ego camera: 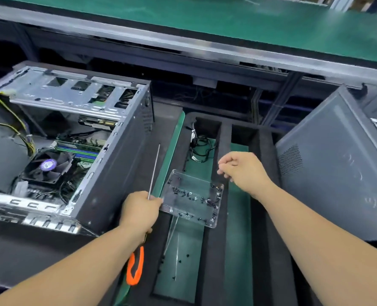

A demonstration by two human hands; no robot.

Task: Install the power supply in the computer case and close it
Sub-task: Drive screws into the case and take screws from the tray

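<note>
1. Left hand (140, 209) is wrapped round a long screwdriver (154, 171) — fingers curled on the shaft near the handle, the thin steel shaft running up and away, the orange handle (135, 267) poking out below the wrist.
2. Right hand (241, 167) hovers over the foam tray, fingertips bunched together as if pinching; whether anything small sits between them I cannot tell.
3. Just under and between both hands lies a clear plastic tray (193, 198) dotted with small black screws (210, 203), resting across the black foam organiser (226, 239).
4. Further up that organiser, one compartment holds a tangle of black cable (202, 149).
5. Off to the left — the computer case (108, 155) lies open on its side, CPU fan (48, 166) and memory sticks in view, yellow-and-black wires (21, 129) trailing in from the left edge, where a grey box sits, partly cut off.
6. On the right, a grey side panel (335, 173) leans upright, well apart from the case.
7. Beyond it all runs a green bench top (205, 23).
</note>
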